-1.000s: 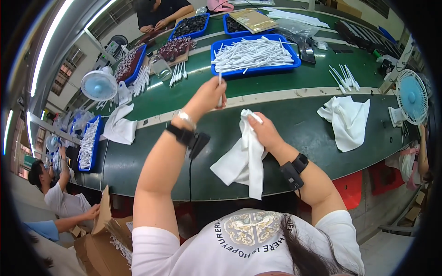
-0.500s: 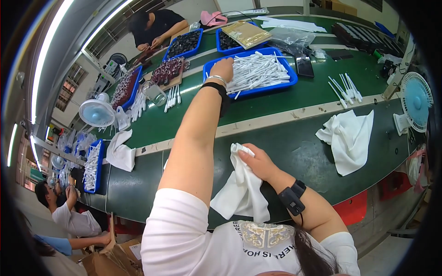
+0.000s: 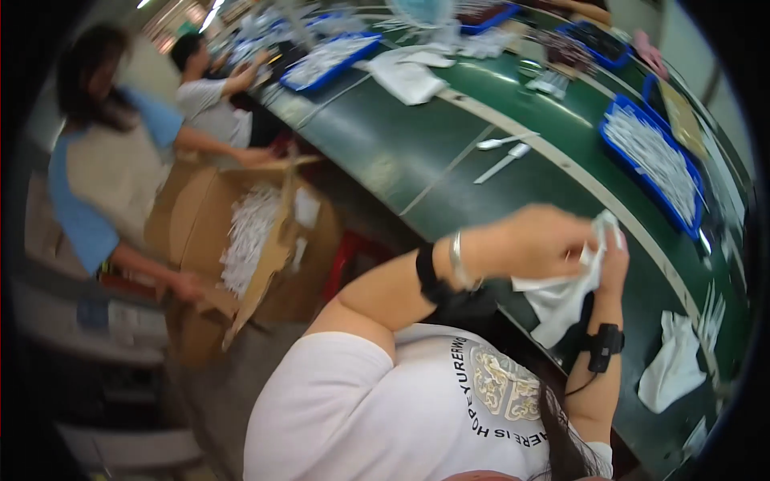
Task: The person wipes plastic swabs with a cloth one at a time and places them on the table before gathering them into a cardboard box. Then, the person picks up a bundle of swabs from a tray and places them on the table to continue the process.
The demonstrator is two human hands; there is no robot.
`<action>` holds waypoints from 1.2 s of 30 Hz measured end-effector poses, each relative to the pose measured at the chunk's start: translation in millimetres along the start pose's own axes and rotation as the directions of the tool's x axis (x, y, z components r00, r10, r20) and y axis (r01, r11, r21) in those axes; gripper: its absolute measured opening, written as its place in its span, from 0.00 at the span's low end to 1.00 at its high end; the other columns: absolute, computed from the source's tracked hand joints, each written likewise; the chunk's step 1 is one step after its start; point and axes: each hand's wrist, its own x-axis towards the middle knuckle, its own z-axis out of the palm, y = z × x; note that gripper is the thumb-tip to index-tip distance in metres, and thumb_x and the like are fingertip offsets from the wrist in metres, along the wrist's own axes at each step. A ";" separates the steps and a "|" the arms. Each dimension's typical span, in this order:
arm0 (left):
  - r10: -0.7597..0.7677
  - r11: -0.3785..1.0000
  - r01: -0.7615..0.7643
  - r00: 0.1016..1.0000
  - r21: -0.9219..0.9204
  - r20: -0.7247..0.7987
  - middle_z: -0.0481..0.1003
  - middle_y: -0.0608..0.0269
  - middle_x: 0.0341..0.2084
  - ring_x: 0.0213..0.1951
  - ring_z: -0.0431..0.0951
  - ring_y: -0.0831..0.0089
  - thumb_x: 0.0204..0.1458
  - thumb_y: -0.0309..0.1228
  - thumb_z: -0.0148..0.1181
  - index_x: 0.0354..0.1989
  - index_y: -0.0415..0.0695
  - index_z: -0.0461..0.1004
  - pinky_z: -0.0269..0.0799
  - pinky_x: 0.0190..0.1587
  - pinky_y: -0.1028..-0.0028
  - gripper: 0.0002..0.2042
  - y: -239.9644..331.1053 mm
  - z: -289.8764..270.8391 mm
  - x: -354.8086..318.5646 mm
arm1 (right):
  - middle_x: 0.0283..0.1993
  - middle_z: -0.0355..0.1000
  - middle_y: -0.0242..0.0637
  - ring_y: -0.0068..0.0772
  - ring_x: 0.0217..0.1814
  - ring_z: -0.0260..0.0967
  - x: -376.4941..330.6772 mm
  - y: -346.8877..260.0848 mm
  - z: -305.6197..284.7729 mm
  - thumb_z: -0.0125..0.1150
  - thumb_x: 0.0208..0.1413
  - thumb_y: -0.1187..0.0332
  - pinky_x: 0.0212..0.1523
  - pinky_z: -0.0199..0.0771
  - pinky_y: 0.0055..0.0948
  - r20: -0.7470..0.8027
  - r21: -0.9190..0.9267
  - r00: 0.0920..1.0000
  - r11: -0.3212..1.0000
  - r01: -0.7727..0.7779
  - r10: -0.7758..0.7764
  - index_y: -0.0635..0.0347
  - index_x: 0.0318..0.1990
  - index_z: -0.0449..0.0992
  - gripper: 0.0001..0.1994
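My right hand [image 3: 613, 260] is closed round a bunched white cloth [image 3: 555, 309], whose loose end hangs over the table edge. Right beside it, my left hand [image 3: 549, 240] has its fingers curled in against the cloth's upper part. Motion blur hides what those fingers pinch, if anything. Two white stick-like parts with thicker ends, one of them a white stick [image 3: 505, 163], lie on the green table left of my hands. Beyond my hands stands a blue tray [image 3: 696, 227] full of similar white sticks.
Another white cloth [image 3: 672, 365] lies on the green table [image 3: 361, 144] near more white sticks [image 3: 711, 317]. At left, a person [image 3: 104, 152] holds an open cardboard box [image 3: 192, 232] with white sticks inside. Further along sits another person [image 3: 204, 96] by a blue tray [image 3: 321, 76].
My view has swung left, bringing the cardboard box and the person holding it into fuller sight. My left hand has left the blue tray and come to the cloth in my right hand.
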 end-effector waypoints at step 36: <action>-0.508 -0.314 0.625 0.525 0.715 -0.683 0.50 0.48 0.59 0.59 0.52 0.55 0.43 0.27 0.48 0.57 0.59 0.60 0.43 0.57 0.53 0.28 -25.8 -72.0 -456.5 | 0.40 0.68 0.36 0.27 0.41 0.65 -0.5 -19.3 -11.6 0.46 0.57 0.54 0.44 0.64 0.25 0.128 0.432 0.856 0.749 -0.503 0.501 0.64 0.49 0.67 0.22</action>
